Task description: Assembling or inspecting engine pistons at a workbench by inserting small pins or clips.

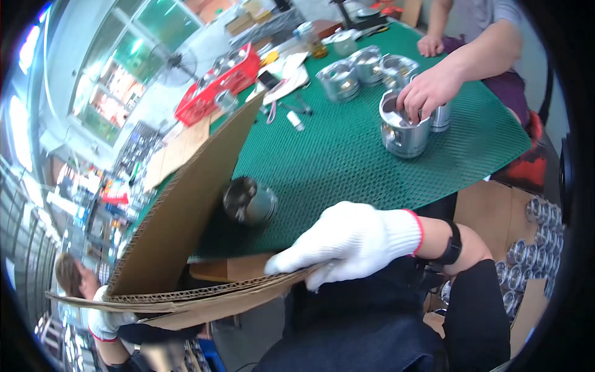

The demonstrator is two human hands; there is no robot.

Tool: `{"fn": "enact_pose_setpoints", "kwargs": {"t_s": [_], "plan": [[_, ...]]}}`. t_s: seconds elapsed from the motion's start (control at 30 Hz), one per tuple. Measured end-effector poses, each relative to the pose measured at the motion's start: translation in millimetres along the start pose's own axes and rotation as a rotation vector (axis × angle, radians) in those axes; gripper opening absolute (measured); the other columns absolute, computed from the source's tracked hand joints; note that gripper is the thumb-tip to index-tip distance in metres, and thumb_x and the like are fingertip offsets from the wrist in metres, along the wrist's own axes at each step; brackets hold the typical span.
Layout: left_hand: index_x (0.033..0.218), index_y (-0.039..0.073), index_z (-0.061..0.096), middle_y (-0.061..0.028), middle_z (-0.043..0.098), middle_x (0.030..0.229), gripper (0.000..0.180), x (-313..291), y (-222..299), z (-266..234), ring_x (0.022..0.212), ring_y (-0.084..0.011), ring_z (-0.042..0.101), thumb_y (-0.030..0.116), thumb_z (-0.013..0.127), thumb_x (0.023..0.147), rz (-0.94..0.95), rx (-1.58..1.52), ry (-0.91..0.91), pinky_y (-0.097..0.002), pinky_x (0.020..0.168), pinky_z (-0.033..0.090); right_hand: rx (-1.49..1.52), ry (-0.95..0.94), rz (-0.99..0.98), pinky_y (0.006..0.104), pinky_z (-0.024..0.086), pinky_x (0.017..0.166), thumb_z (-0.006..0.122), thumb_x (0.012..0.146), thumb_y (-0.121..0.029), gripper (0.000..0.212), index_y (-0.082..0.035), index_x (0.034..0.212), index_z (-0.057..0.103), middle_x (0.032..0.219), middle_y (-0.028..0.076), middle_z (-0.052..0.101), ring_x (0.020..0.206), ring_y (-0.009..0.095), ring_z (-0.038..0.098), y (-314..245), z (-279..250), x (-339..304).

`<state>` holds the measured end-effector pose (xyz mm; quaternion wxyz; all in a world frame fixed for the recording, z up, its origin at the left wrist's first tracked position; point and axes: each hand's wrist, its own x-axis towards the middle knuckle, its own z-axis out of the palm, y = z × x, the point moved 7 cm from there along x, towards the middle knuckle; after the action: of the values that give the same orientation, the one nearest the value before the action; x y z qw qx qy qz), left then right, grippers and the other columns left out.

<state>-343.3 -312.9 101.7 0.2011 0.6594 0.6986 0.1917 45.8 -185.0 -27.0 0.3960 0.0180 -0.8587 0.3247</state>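
Both my hands wear white knit gloves with red cuffs. My right hand (353, 242) pinches the near edge of a brown corrugated cardboard piece (204, 310), thumb on one side and fingers on the other. My left hand (110, 321) closes on its far left end, its fingers partly hidden by the board. A second cardboard panel (186, 204) slants up from it over the green mat; I cannot tell whether the two are one folded sheet. Just right of the panel, a silver metal piston (249, 201) lies tilted on the mat, apart from my hands.
Across the green-matted table (310, 155), a co-worker's hand (431, 90) reaches into a piston (404, 127). More pistons (339, 80) stand behind. A red crate (220, 80) holds metal parts at the back left. Many pistons (527, 254) sit low at right.
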Motion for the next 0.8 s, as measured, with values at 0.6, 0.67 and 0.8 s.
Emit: {"fn": "enact_pose_setpoints", "kwargs": {"t_s": [0.6, 0.67, 0.8], "plan": [[0.144, 0.003, 0.038, -0.0322, 0.040, 0.143, 0.094, -89, 49, 44, 0.130, -0.0453, 0.046, 0.074, 0.047, 0.083, 0.396, -0.672, -0.098, -0.0650, 0.103, 0.039, -0.415, -0.164, -0.177, 0.0368, 0.048, 0.049, 0.058, 0.080, -0.018, 0.033, -0.008, 0.112, 0.061, 0.072, 0.004, 0.059, 0.058, 0.020, 0.062, -18, 103, 20], [0.145, -0.005, 0.031, -0.0282, 0.036, 0.148, 0.109, -100, 31, 48, 0.131, -0.0425, 0.045, 0.077, 0.054, 0.077, 0.049, -0.503, -0.044, -0.0579, 0.105, 0.039, -0.415, -0.255, -0.207, 0.0347, 0.050, 0.045, 0.057, 0.080, -0.018, 0.033, -0.010, 0.113, 0.059, 0.074, 0.003, 0.063, 0.057, 0.018, 0.065, -10, 130, 30], [0.148, -0.007, 0.026, -0.0241, 0.046, 0.143, 0.124, -91, 32, 113, 0.131, -0.0304, 0.049, 0.053, 0.087, 0.059, -0.430, -0.008, -0.116, -0.0419, 0.107, 0.039, -0.328, -0.388, -0.273, 0.0363, 0.053, 0.046, 0.057, 0.082, -0.019, 0.033, -0.005, 0.111, 0.059, 0.067, 0.005, 0.060, 0.056, 0.022, 0.065, -11, 173, 35]]}}
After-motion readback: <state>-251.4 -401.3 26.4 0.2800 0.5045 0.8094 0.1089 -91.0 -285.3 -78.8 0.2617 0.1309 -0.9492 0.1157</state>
